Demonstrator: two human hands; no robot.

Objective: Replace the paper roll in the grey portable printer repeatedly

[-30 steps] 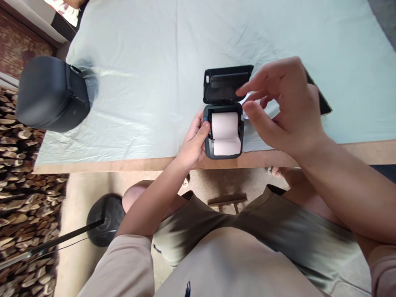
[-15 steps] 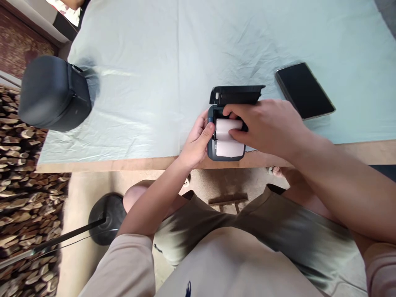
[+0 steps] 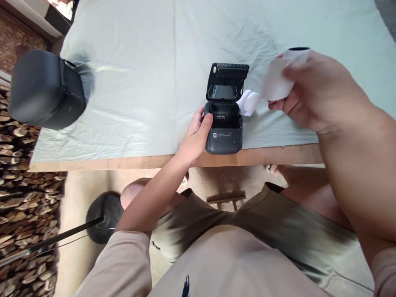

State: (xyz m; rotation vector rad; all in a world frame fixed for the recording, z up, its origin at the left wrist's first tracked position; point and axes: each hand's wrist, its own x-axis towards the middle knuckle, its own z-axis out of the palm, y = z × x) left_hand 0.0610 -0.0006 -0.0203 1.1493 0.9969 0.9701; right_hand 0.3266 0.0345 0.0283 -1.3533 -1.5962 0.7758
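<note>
My left hand (image 3: 196, 134) grips the left side of a small dark grey portable printer (image 3: 223, 142), thumb on its edge. The printer's lid (image 3: 228, 73) stands raised, and the paper bay inside holds no roll. Off to the right, above the cloth, my right hand (image 3: 324, 93) is closed around a white paper roll (image 3: 276, 78), blurred by motion. A dark core end shows at the top of the roll. A loose curl of white paper (image 3: 249, 102) lies beside the printer's right side, close to the roll; whether the two are joined is blurred.
A pale blue-green cloth (image 3: 133, 82) covers the table, whose bare wooden edge (image 3: 148, 162) runs along the front. A black zippered case (image 3: 46, 88) stands at the left. Below are a round black stand base (image 3: 103, 216) and stacked firewood (image 3: 27, 206).
My right hand has lifted the paper roll out of the printer and carried it up and right. The phone is now hidden behind that hand. My left hand still grips the printer.
</note>
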